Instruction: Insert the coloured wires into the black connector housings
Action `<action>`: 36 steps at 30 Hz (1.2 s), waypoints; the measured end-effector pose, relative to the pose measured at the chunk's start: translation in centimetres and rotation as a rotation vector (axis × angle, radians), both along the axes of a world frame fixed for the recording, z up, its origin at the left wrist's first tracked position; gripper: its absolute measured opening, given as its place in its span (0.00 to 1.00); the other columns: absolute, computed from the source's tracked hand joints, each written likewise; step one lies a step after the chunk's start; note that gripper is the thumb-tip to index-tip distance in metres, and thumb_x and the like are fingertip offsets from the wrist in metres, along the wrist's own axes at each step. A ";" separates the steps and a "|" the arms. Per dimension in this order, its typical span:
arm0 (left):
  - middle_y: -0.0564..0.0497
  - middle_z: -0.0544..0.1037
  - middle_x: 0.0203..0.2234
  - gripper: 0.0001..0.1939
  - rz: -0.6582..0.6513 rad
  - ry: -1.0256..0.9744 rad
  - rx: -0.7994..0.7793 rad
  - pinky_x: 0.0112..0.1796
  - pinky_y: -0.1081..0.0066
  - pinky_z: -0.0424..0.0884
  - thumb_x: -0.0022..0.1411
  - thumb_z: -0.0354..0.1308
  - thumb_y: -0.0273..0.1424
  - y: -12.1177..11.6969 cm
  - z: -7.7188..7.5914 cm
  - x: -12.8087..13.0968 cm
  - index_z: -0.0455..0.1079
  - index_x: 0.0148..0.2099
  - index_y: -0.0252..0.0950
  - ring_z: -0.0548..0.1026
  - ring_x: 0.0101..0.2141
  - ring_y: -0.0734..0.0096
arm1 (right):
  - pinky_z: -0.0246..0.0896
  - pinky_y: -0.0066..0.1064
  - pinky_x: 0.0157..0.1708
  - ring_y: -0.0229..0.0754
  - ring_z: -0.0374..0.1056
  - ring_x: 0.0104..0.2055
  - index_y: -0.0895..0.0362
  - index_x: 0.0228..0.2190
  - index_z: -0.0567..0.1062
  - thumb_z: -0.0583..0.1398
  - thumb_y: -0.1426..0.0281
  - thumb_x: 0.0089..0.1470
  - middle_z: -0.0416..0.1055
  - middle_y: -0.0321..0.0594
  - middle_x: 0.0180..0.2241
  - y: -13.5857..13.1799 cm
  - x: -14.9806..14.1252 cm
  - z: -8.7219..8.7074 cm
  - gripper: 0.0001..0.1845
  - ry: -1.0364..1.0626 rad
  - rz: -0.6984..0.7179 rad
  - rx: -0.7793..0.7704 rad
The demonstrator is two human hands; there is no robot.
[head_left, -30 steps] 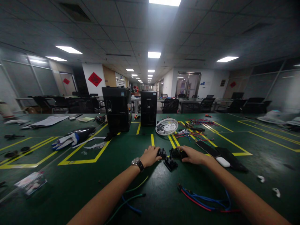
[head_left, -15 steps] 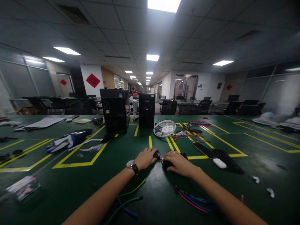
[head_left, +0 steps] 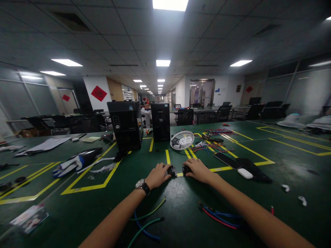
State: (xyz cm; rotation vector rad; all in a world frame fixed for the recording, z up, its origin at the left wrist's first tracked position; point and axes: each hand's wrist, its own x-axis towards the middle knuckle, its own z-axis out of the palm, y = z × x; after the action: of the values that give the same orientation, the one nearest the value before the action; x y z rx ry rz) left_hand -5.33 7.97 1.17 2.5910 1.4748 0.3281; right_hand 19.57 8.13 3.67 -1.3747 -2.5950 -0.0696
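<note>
My left hand [head_left: 157, 175], with a watch on its wrist, is closed round a small black part [head_left: 171, 171] that has a greyish edge facing right. Opposite it, my right hand [head_left: 199, 170] grips another small black part [head_left: 186, 169], mostly covered by the fingers. A narrow gap of green table separates the two parts; their exact kind I cannot make out. Closer to me, green and blue cables [head_left: 147, 225] lie by the left forearm. Red and blue cables [head_left: 219, 216] lie beside the right forearm.
Two black computer towers [head_left: 160, 122] stand beyond my hands. A white plastic basket [head_left: 188, 140] holds small items, near a heap of thin wires [head_left: 212, 146]. To the right are a phone [head_left: 227, 160], a white earbud case [head_left: 245, 173] and loose earbuds. Gloves [head_left: 68, 164] lie left.
The two black parts, close together half a second ago, are now apart with a visible gap between them. My view has also shifted and tilted slightly.
</note>
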 end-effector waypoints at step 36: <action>0.45 0.75 0.41 0.32 0.155 -1.539 -0.811 0.29 0.74 0.72 0.45 0.68 0.24 -11.4 1.7 1.0 0.52 0.46 0.40 0.80 0.33 0.64 | 0.52 0.29 0.25 0.40 0.67 0.24 0.55 0.26 0.74 0.51 0.62 0.62 0.72 0.38 0.22 -13.8 6.8 7.9 0.18 0.158 -0.265 -0.037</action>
State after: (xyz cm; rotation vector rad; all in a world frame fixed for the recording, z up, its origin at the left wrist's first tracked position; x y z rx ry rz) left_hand -4.35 -3.47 2.90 0.9469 0.8199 1.0841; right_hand 26.41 -5.68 11.52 -1.6573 -2.2857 0.0462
